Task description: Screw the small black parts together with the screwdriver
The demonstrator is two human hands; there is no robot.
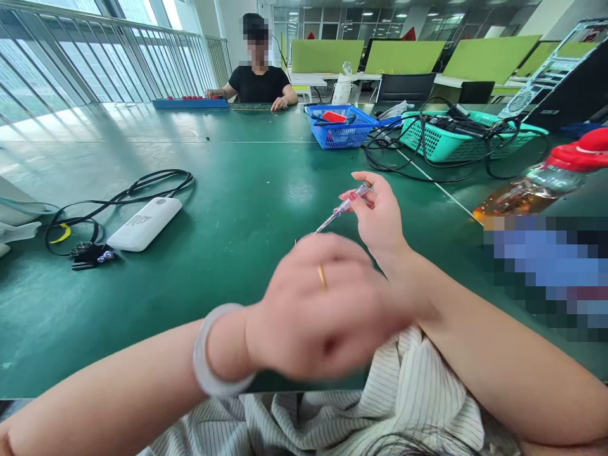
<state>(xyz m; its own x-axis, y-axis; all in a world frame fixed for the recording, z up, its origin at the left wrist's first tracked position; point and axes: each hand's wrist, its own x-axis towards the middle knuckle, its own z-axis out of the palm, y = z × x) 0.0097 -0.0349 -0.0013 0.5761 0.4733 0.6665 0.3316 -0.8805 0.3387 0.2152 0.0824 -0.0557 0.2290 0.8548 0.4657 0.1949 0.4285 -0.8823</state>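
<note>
My right hand (380, 212) is raised over the green table, with thumb and fingers pinching the clear handle of a small screwdriver (342, 206). Its thin metal shaft slants down to the left, and the tip is hidden behind my other hand. Closer to the camera, my left hand (318, 310) crosses in front of my right wrist, back of the hand upward. A gold ring and a white bangle (202, 354) are on that hand and wrist. Motion blurs its fingers, which bend away from view, so whether they hold anything does not show.
On the left lie a white power bank (145, 225) and a looped black cable (137, 187). A blue basket (342, 130) and a teal basket (441, 149) with tangled cables stand at the back. A red-lidded bottle (536, 183) is at right. Another person (259, 85) sits opposite.
</note>
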